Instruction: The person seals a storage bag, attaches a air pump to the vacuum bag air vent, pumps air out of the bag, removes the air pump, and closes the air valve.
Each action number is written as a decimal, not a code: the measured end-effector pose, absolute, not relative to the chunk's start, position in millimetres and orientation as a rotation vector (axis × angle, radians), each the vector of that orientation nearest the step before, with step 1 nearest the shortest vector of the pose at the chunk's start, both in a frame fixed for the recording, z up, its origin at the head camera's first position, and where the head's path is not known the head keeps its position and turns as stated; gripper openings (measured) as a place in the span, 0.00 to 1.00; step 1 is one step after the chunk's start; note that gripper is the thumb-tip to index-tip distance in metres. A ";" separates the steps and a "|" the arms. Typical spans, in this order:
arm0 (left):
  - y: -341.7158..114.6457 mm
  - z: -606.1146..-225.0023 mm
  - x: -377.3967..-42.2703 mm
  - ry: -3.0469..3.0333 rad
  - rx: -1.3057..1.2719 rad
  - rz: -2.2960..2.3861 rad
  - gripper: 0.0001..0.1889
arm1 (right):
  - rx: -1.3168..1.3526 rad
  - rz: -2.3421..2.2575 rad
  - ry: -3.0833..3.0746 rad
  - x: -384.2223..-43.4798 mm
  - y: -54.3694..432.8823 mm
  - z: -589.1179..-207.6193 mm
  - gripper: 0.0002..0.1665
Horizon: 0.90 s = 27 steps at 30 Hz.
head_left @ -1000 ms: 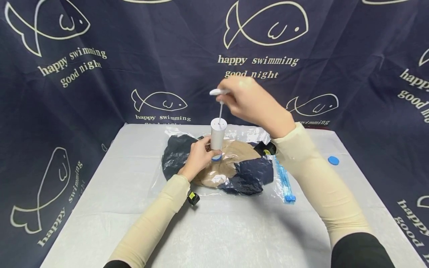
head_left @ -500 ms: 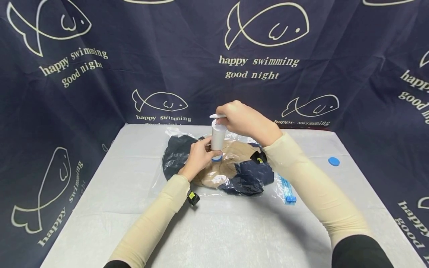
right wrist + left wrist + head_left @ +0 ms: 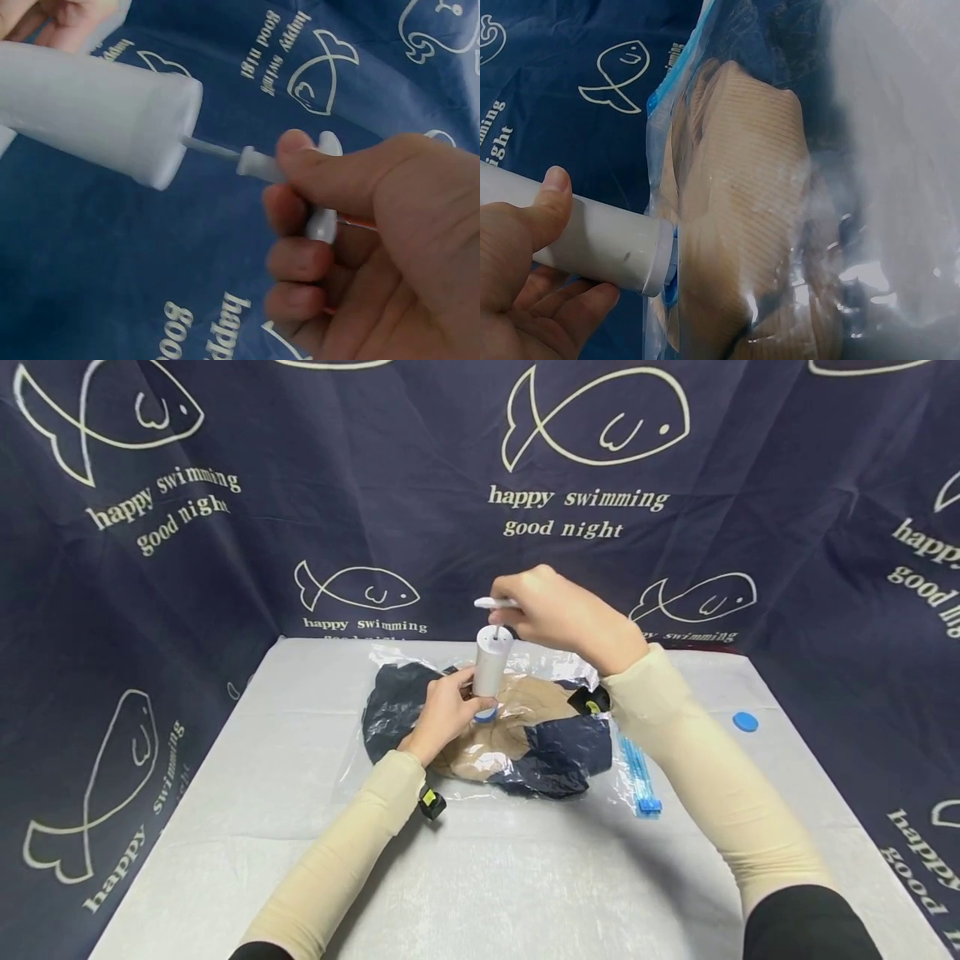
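Observation:
A white hand pump (image 3: 491, 668) stands nearly upright on the blue valve (image 3: 486, 715) of a clear vacuum storage bag (image 3: 626, 777). My left hand (image 3: 441, 710) holds the pump's lower barrel, thumb on one side and fingers on the other, as the left wrist view shows. Above it, my right hand (image 3: 562, 610) grips the white T-shaped handle (image 3: 323, 225), its fingers curled round the crossbar. A short length of thin metal rod (image 3: 210, 148) shows between handle and barrel. Inside the bag lie a tan ribbed garment (image 3: 739, 172) and dark navy garments (image 3: 570, 747).
A round blue cap (image 3: 746, 722) lies on the white-covered table (image 3: 480, 885) at the right. A blue zip slider (image 3: 648, 807) sits at the end of the bag's blue seal. A dark curtain (image 3: 420, 460) printed with fish and words hangs behind and at both sides.
My right hand has pushed the pump handle down to the barrel, then drawn it partly up again, baring some rod. My left hand keeps its hold on the barrel.

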<state>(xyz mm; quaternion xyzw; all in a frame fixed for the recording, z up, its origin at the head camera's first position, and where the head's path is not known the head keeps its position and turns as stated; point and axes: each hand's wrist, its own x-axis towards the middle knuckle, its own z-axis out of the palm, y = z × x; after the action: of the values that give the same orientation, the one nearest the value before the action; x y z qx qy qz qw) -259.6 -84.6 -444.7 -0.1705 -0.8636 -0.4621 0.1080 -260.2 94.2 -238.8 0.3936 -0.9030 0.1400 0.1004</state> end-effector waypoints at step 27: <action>-84.0 -449.1 -259.4 -2.546 -0.461 -1.331 0.22 | 1.113 0.559 -1.902 -250.3 102.4 -195.2 0.12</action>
<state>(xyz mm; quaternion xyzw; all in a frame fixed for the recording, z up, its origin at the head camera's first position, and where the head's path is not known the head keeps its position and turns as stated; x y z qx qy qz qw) -259.4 -84.0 -449.1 -0.1575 -0.8692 -0.4543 0.1155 -250.3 102.4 -195.2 0.4443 -0.7589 0.2232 0.4205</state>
